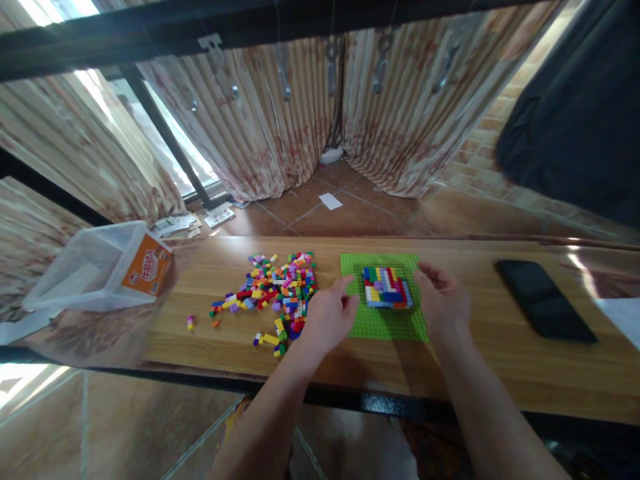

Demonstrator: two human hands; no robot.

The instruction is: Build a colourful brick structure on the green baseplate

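Note:
A small block of stacked building bricks in many colours stands on a green studded baseplate. My left hand hovers at the left edge of the plate, index finger pointing toward the stack and thumb apart, with nothing visible in it. On the other side, my right hand is over the plate's right edge, its fingers loosely bent and apart, and no brick shows in it. Both hands are clear of the stack. A loose pile of coloured bricks lies left of my left hand, which hides part of its near edge.
A black phone lies on the wooden table to the right, near a white sheet. A clear plastic bin with an orange label stands beyond the table's left end. A dark metal bar crosses above.

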